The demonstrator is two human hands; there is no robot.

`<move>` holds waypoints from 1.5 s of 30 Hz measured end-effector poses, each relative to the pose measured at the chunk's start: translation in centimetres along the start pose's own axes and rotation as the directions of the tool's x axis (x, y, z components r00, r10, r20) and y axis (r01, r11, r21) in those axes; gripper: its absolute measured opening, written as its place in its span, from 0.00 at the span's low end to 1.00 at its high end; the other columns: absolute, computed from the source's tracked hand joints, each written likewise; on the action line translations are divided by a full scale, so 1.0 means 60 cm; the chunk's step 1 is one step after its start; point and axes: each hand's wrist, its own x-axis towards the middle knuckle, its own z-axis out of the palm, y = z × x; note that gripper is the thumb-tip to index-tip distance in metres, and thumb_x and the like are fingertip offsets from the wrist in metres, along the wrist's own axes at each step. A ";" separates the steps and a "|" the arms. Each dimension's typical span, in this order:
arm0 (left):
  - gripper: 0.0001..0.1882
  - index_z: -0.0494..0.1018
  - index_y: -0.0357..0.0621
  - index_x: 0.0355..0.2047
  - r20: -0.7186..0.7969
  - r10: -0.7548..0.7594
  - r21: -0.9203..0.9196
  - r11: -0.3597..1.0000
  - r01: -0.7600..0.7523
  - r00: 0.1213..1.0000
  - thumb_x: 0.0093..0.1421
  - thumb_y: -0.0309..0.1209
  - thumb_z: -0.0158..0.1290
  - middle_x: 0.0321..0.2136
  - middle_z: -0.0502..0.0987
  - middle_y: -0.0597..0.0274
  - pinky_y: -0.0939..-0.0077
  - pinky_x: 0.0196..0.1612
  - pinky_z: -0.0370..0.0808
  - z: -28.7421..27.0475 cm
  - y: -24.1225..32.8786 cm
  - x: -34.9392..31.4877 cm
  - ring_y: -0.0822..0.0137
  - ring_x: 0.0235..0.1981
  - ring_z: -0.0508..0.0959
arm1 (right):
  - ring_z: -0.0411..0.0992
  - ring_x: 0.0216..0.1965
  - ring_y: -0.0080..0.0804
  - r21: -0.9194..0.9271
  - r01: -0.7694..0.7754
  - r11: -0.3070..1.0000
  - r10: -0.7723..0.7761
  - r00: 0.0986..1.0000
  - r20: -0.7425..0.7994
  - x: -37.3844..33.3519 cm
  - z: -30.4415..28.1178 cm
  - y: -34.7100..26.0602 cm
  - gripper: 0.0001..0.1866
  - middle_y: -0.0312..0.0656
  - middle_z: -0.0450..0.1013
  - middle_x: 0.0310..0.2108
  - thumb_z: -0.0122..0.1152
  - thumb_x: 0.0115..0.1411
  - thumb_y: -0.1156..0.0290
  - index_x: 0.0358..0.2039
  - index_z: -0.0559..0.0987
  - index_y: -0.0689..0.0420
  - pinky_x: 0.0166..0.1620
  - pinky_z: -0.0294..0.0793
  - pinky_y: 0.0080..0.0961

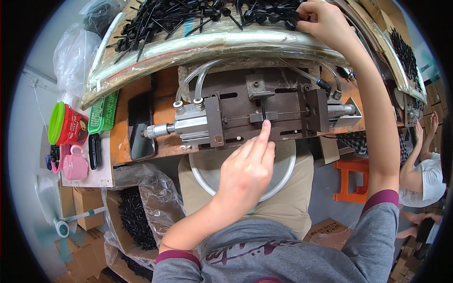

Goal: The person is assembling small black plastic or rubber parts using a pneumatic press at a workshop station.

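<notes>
My left hand [247, 165] reaches up to the middle of a metal clamping fixture [200, 94]. Its forefinger is stretched out, with the tip against a small black part [266, 114] set between the fixture's jaws. Nothing shows in the palm. At the upper right, my right hand [325, 23] is at the edge of a pile of black plastic stemmed parts [207, 14]. Its fingers are pinched on one of these parts [298, 21], mostly hidden by them. The pile lies on a raised tray [226, 41] with a plastic-wrapped rim, behind the fixture.
A white basket [200, 172] rests on my lap below the fixture. On the left are a phone [141, 127], a green basket [104, 111], a red tub [73, 125] and a pink mug [75, 165]. Below stands a plastic-lined box [115, 236]. An orange stool [347, 181] and another person [420, 177] are at right.
</notes>
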 end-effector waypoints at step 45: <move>0.14 0.84 0.41 0.39 -0.147 0.117 -0.154 0.978 -0.139 0.982 0.50 0.27 0.69 0.49 0.82 0.54 0.71 0.48 0.80 -0.135 -0.072 0.125 0.62 0.46 0.83 | 0.79 0.33 0.44 0.480 0.244 0.843 -0.269 0.963 -0.017 -0.225 0.020 -0.128 0.16 0.45 0.79 0.35 0.74 0.49 0.68 0.37 0.78 0.58 0.34 0.79 0.36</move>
